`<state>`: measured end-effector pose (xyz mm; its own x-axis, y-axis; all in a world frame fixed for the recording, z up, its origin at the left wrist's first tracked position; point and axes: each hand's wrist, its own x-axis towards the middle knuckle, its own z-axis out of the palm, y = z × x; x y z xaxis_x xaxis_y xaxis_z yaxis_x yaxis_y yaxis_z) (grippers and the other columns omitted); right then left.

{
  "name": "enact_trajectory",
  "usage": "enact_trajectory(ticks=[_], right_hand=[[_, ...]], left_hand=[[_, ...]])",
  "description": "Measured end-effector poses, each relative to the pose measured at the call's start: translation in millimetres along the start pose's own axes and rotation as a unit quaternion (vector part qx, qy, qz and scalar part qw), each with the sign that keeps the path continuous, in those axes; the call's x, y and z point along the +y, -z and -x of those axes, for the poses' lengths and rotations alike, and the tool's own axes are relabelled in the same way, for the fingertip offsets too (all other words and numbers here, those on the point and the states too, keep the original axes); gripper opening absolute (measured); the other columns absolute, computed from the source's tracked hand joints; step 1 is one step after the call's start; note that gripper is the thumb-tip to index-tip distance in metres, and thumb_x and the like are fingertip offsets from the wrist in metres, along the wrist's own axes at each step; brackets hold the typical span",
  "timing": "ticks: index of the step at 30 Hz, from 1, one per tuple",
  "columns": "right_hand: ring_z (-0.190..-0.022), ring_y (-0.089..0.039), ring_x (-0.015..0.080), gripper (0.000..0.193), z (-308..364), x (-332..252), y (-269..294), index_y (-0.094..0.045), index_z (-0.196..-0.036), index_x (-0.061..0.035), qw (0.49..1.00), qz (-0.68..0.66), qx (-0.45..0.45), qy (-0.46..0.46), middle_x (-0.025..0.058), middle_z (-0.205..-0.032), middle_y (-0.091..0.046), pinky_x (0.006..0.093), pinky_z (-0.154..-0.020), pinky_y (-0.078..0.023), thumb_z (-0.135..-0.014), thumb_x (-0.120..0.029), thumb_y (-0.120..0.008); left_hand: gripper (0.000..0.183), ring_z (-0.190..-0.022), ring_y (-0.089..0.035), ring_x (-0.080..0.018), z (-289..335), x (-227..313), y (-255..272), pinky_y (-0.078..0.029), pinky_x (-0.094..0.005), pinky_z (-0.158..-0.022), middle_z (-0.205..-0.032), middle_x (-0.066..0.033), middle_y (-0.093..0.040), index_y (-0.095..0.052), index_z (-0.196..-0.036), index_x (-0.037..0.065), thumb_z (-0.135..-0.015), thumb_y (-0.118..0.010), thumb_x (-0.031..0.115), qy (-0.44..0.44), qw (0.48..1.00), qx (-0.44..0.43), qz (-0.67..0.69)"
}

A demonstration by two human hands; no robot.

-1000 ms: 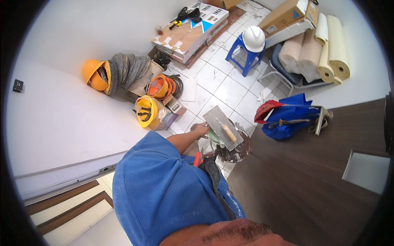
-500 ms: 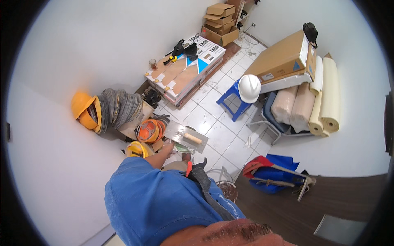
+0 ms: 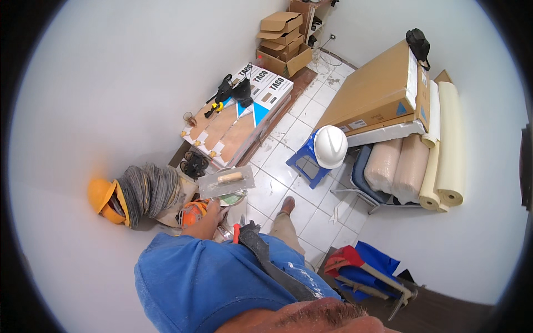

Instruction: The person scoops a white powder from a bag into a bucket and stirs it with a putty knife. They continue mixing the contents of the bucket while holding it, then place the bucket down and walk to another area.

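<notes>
From the blue sleeve my left forearm reaches forward, and my left hand (image 3: pixel 211 214) is closed at the near edge of a plastering trowel (image 3: pixel 226 179). The trowel has a wide flat metal blade, and its pale wooden handle faces up. My fingers are partly hidden. Just beyond the hand, partly under the blade, shows a round green and white thing (image 3: pixel 233 198) that I cannot make out. An orange hard hat (image 3: pixel 192 213) lies left of my hand. A red-handled tool (image 3: pixel 236 233) and a dark grey strap are at my waist. My right hand is out of view.
Coiled grey ducting (image 3: pixel 147 191) and yellow hard hats (image 3: pixel 100 194) stand by the left wall. Ahead are stacked flat boxes (image 3: pixel 239 122). A white hard hat (image 3: pixel 331 146) sits on a blue stool (image 3: pixel 305 164). Rolls (image 3: pixel 449 150) and a folded red-blue chair (image 3: pixel 361 272) are at right.
My left hand has swung the trowel, so its right end now points farther away. A shoe and trouser leg have come into view on the tiles. The bucket at my right is gone from view.
</notes>
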<state>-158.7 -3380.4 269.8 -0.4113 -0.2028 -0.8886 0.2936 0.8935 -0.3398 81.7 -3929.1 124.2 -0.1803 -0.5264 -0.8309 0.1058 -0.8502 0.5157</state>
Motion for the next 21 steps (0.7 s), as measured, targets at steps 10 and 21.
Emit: enact_trajectory(ticks=[10, 21], right_hand=[[-0.078, -0.066, 0.0204, 0.044, -71.6, -115.9, 100.4, -0.063, -0.129, 0.0031, 0.991, 0.057, -0.108, -0.049, 0.0113, -0.099, -0.068, 0.0346, -0.067, -0.053, -0.099, -0.028, -0.056], [-0.082, -0.065, 0.0213, 0.045, -140.6, -282.7, 134.0, -0.063, -0.13, 0.0033, 0.977, 0.094, -0.1, -0.165, 0.0119, -0.101, -0.069, 0.0355, -0.072, -0.053, -0.098, -0.028, -0.054]], left_hand=[[0.035, -0.122, -0.062, -0.0339, -85.8, 62.3, -138.1, -0.061, -0.0493, -0.097, -0.14, -0.0132, -0.059, -0.053, -0.139, 0.007, -0.108, -0.039, 0.016, -0.024, 0.979, 0.068, 0.193], [0.041, -0.112, -0.065, -0.0327, -303.4, 55.8, -222.1, -0.066, -0.0424, -0.087, -0.138, -0.0157, -0.053, -0.048, -0.142, 0.005, -0.106, -0.053, 0.025, -0.035, 0.932, 0.172, 0.316]])
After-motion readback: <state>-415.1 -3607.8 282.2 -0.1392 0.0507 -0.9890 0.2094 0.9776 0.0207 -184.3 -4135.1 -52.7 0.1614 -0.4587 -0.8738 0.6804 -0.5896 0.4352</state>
